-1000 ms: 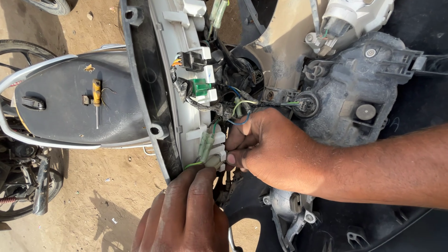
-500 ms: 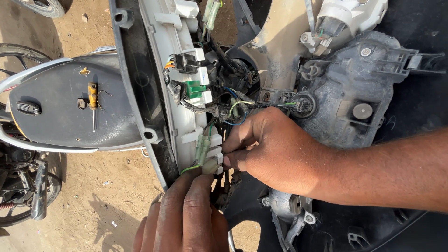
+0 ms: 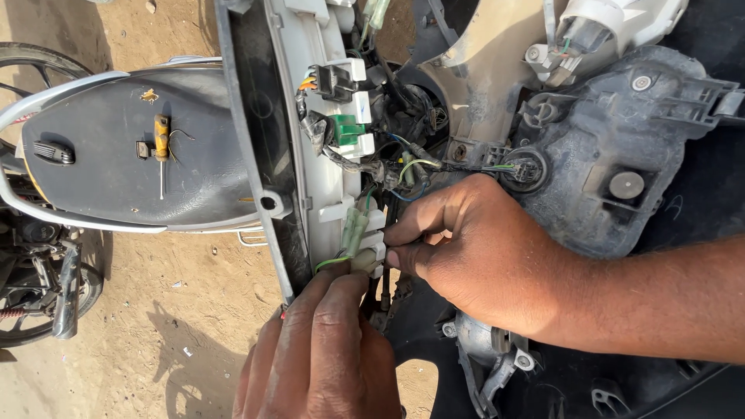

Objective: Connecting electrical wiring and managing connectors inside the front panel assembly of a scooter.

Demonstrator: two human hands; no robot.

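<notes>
Pinching the pale sleeved connector [image 3: 355,233] at frame centre, left hand [image 3: 322,353] and right hand [image 3: 473,256] grip its ends — light, probably brittle plastic on soft wires.

No packages, labels, signs, screens seemingly

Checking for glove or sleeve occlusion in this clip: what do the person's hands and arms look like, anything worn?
Both hands are bare: no gloves, rings or watch visible. The left hand enters from the bottom edge, with only the back of the hand and fingers in frame. The right hand comes from the right with a bare forearm; no sleeve shows up to the frame edge. No tape or markings.
</notes>
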